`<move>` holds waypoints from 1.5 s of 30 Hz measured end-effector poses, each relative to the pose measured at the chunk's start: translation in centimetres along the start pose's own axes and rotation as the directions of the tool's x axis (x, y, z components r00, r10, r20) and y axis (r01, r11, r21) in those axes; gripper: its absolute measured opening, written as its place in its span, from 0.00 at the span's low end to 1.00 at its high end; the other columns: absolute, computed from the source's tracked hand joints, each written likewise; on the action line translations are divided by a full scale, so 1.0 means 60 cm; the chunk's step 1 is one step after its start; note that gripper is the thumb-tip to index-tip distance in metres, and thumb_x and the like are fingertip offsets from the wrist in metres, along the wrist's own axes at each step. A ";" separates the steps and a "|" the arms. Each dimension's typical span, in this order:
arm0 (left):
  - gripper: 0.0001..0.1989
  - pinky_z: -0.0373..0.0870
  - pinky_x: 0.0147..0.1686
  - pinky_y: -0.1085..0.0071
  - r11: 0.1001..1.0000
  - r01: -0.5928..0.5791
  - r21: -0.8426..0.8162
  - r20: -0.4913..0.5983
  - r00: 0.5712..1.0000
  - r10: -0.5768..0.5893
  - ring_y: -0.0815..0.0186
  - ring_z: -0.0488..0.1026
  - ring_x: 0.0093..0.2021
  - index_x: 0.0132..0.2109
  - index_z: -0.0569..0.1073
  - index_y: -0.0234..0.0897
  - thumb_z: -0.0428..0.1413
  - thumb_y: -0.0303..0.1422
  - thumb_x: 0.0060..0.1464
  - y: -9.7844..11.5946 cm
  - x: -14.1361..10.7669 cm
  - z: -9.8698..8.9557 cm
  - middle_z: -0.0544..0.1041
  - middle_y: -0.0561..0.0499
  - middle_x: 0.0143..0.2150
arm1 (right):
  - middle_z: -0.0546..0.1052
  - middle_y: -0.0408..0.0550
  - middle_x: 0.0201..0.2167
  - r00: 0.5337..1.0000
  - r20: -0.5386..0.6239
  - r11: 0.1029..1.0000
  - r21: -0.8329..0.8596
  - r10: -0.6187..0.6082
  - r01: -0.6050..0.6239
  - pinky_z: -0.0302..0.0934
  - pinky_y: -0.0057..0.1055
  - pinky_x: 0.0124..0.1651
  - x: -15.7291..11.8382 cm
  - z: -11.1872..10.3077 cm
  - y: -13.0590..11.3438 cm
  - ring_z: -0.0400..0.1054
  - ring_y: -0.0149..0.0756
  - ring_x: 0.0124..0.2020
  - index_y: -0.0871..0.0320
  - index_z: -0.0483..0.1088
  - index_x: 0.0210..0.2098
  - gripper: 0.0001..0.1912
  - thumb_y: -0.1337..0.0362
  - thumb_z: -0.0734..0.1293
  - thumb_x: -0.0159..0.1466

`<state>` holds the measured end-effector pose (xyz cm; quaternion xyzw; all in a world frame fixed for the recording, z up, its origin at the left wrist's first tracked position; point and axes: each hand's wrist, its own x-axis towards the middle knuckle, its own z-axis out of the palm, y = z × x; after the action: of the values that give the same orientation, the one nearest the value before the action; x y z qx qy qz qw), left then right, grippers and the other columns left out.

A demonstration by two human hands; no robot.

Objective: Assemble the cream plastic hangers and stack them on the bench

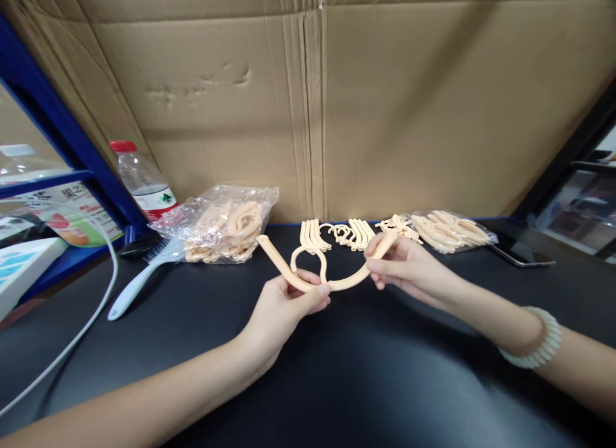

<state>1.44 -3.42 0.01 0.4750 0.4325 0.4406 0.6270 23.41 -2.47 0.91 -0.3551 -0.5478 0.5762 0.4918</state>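
Observation:
A cream plastic folding hanger point(347, 282) is held above the black table, its two arms angled upward and its hook curling between them. My left hand point(293, 297) pinches the middle joint, thumb in front. With thumb and fingers, my right hand point(402, 265) grips the right-hand arm near its end. Behind the hanger lie a row of cream hanger arms point(314, 235), another row of arms point(360, 233) with hooks beside it, and a small heap of cream pieces point(398, 226).
A clear bag of cream parts point(226, 223) and a pale blue hairbrush point(149, 275) lie left, near a red-capped bottle point(144, 178). At right are another bag point(450, 231) and a phone point(517, 246). A white cable point(91, 319) crosses the left; cardboard point(433, 114) stands behind.

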 end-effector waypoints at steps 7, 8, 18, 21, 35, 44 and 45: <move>0.13 0.75 0.33 0.78 0.999 0.054 0.005 -0.035 0.998 -0.054 0.70 0.76 0.32 0.35 0.73 0.33 0.68 0.33 0.44 0.024 0.030 -0.036 0.77 0.51 0.29 | 0.74 0.45 0.27 0.997 0.067 0.916 -0.402 0.047 -0.016 0.68 0.29 0.32 0.025 -0.081 -0.027 0.70 0.32 0.29 0.60 0.70 0.29 0.14 0.59 0.76 0.50; 0.13 0.75 0.32 0.78 0.998 0.068 0.009 -0.031 0.997 -0.068 0.70 0.76 0.31 0.34 0.73 0.33 0.68 0.32 0.43 0.028 0.036 -0.043 0.77 0.52 0.28 | 0.74 0.44 0.27 0.997 0.069 0.884 -0.468 0.028 0.008 0.67 0.30 0.32 0.027 -0.090 -0.029 0.70 0.31 0.28 0.59 0.71 0.29 0.14 0.58 0.76 0.50; 0.10 0.69 0.32 0.72 0.576 -0.399 0.714 0.307 0.917 0.255 0.66 0.73 0.30 0.31 0.76 0.34 0.63 0.38 0.47 0.040 0.084 -0.097 0.76 0.49 0.29 | 0.73 0.44 0.25 0.971 0.175 0.551 -0.833 0.162 0.058 0.59 0.29 0.31 0.037 -0.140 -0.028 0.66 0.32 0.28 0.59 0.71 0.28 0.14 0.54 0.71 0.55; 0.09 0.68 0.37 0.71 0.275 -0.634 0.723 0.540 0.766 0.348 0.64 0.73 0.36 0.32 0.78 0.37 0.59 0.37 0.53 0.035 0.085 -0.100 0.77 0.48 0.35 | 0.75 0.46 0.27 0.964 0.191 0.496 -0.865 0.184 0.076 0.59 0.31 0.34 0.036 -0.139 -0.026 0.67 0.35 0.31 0.59 0.72 0.28 0.15 0.53 0.71 0.55; 0.13 0.64 0.41 0.68 -0.158 -0.696 0.701 0.705 0.642 0.300 0.63 0.71 0.38 0.37 0.75 0.36 0.48 0.35 0.63 0.029 0.076 -0.095 0.76 0.47 0.36 | 0.75 0.46 0.29 0.967 0.167 0.298 -0.949 0.190 0.106 0.56 0.29 0.30 0.030 -0.133 -0.031 0.65 0.34 0.28 0.58 0.73 0.30 0.09 0.58 0.68 0.57; 0.11 0.65 0.40 0.68 -0.233 -0.662 0.712 0.700 0.643 0.311 0.62 0.72 0.38 0.37 0.73 0.36 0.47 0.33 0.62 0.017 0.076 -0.097 0.76 0.47 0.37 | 0.74 0.46 0.28 0.986 0.129 0.203 -0.974 0.105 0.105 0.55 0.29 0.30 0.028 -0.121 -0.029 0.64 0.33 0.28 0.58 0.72 0.30 0.07 0.61 0.66 0.59; 0.11 0.66 0.40 0.68 -0.242 -0.659 0.712 0.700 0.641 0.315 0.62 0.73 0.38 0.37 0.73 0.36 0.47 0.32 0.62 0.015 0.077 -0.096 0.76 0.47 0.37 | 0.74 0.46 0.28 0.986 0.129 0.200 -0.974 0.104 0.106 0.55 0.29 0.30 0.028 -0.121 -0.029 0.64 0.33 0.28 0.59 0.71 0.30 0.06 0.62 0.66 0.59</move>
<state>-3.15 2.41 -0.71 0.9411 0.2871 0.1658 -0.0667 30.16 1.02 1.79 -0.5363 -0.8273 0.1262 0.1093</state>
